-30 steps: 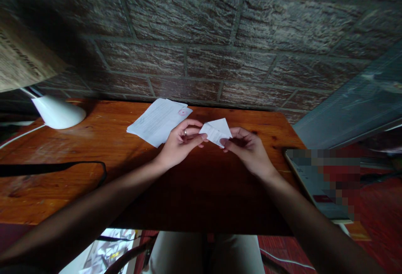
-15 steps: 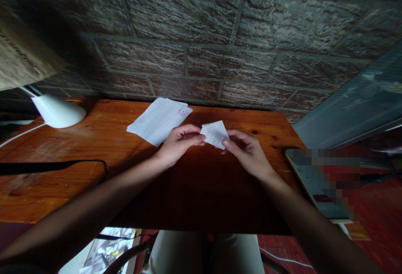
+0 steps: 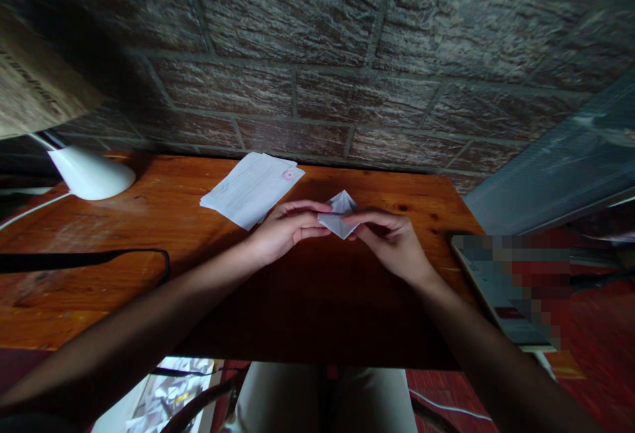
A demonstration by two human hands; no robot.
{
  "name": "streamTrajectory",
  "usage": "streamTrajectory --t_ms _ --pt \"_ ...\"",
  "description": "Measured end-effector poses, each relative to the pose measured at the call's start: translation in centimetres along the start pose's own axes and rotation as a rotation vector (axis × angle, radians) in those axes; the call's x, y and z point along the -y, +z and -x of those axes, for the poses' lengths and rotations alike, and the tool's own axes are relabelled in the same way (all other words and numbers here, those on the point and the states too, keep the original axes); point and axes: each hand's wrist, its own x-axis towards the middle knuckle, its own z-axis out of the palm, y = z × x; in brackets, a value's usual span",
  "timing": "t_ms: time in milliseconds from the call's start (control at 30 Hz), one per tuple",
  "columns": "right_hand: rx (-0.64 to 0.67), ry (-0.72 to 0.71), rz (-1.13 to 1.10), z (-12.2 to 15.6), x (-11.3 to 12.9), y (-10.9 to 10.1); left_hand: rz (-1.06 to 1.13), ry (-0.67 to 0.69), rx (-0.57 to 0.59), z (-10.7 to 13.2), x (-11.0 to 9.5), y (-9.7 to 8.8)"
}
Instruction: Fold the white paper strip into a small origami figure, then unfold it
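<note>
A small folded piece of white paper (image 3: 342, 224) is held between both hands above the wooden table. Its upper part rises to a point with creases, and a lower flap stands apart from it, pointing toward me. My left hand (image 3: 290, 229) pinches the paper's left corner with thumb and fingers. On the right side, my right hand (image 3: 389, 241) grips the other corner, with a finger lying over the flap. Behind my left hand lies a stack of printed paper sheets (image 3: 251, 188), the top one bearing a red round stamp.
The wooden table (image 3: 173, 221) meets a stone-patterned wall. At its left stands a lamp with a white base (image 3: 94, 175), near a black strap (image 3: 99, 261). A flat device (image 3: 496, 294), partly pixelated, lies at the right edge. A box of crumpled paper (image 3: 169, 393) sits below.
The folded paper has gone from a flat square to an opened shape with a raised point and a lower flap. My right hand's fingers have shifted onto its front.
</note>
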Motion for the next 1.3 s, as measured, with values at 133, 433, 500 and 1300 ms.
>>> streamTrajectory --t_ms 133,433,500,1300 --pt "0.031 -0.052 0.041 -0.1 -0.1 -0.1 0.061 -0.034 -0.020 -0.3 -0.1 -0.2" --pt "0.044 -0.218 0.277 -0.2 -0.1 -0.3 0.043 0.004 -0.027 -0.2 -0.1 -0.1" --pt "0.059 -0.245 0.312 -0.2 0.0 -0.3 0.030 0.020 -0.044 -0.2 -0.1 0.0" --pt "-0.114 0.139 -0.147 -0.3 -0.6 1.2 -0.215 0.223 -0.017 -0.2 1.1 -0.4"
